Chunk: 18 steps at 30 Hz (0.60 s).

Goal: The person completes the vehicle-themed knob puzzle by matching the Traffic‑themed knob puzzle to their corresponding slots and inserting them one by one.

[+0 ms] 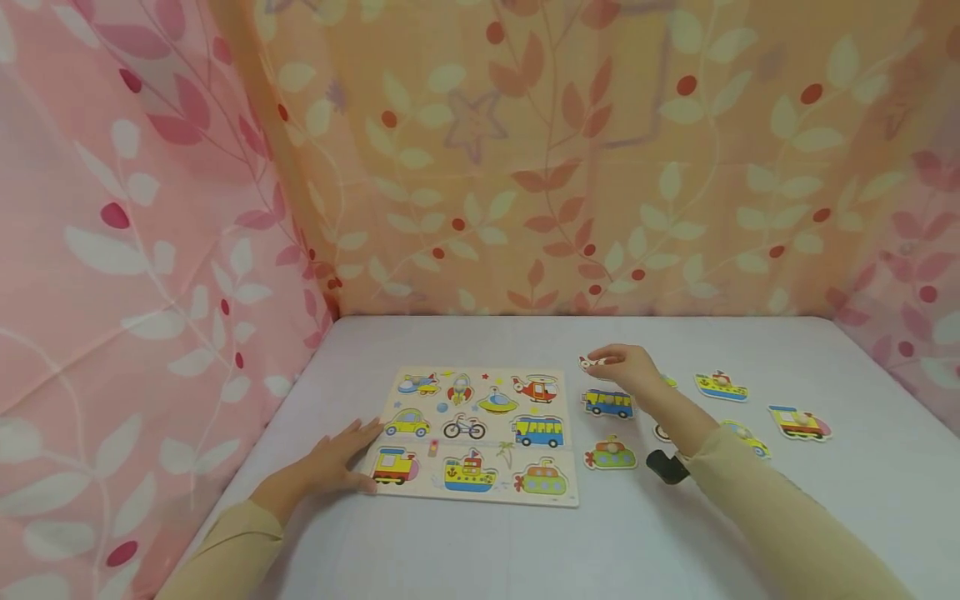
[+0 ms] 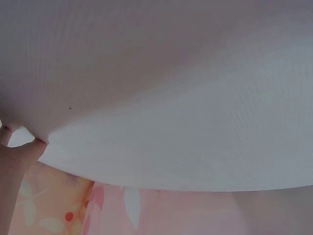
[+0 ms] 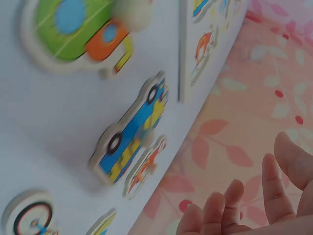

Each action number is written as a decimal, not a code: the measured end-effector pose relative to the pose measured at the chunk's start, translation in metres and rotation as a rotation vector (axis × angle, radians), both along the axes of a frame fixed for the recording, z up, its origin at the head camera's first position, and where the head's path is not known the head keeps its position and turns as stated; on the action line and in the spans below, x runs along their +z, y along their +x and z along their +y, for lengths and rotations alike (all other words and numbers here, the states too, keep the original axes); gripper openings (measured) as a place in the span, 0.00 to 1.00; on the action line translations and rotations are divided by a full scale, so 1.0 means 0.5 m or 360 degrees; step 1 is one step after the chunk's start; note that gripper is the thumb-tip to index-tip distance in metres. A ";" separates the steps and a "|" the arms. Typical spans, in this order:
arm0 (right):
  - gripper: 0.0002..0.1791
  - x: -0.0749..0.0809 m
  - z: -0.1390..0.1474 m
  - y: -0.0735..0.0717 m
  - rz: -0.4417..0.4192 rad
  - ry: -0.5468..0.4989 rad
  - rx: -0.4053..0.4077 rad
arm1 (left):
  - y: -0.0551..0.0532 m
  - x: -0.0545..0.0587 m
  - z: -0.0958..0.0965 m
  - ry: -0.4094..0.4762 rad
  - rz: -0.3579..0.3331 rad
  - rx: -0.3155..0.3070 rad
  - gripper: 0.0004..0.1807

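Note:
The left hand rests at the left edge of a wooden puzzle board printed with vehicles, its fingers spread. Over on the right, the right hand hovers above the helicopter piece, which it partly hides in the head view. In the right wrist view that piece lies flat on the table, apart from the loosely bent fingers. Nearest to it is the blue bus piece, with a small knob. A green submarine piece lies beside the board's right edge.
Farther right lie the ship piece, train piece and yellow car piece. The right forearm partly covers a bicycle piece. A dark object sits against the right forearm. Patterned curtains stand behind the white table.

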State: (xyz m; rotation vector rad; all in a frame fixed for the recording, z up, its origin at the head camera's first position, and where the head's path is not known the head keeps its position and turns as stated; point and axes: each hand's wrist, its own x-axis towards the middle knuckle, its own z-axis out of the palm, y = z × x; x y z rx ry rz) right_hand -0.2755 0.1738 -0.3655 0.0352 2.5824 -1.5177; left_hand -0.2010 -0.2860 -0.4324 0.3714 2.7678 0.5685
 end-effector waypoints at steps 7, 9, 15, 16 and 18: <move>0.28 0.001 0.051 0.004 -0.0069 0.0078 -0.0053 | -0.001 0.003 -0.004 0.0025 0.0008 -0.0022 0.56; 0.28 -0.002 0.064 0.002 -0.0080 0.0100 -0.0076 | 0.000 0.002 -0.004 0.0023 0.0008 -0.0025 0.56; 0.30 -0.006 0.092 0.001 -0.0077 0.0153 -0.0123 | 0.002 0.000 -0.003 0.0017 0.0007 -0.0015 0.56; 0.31 -0.007 0.097 0.001 -0.0080 0.0157 -0.0126 | 0.002 0.000 -0.003 0.0016 0.0008 -0.0014 0.56; 0.32 -0.011 0.106 0.002 -0.0088 0.0157 -0.0131 | 0.003 0.003 -0.002 0.0020 0.0007 -0.0014 0.56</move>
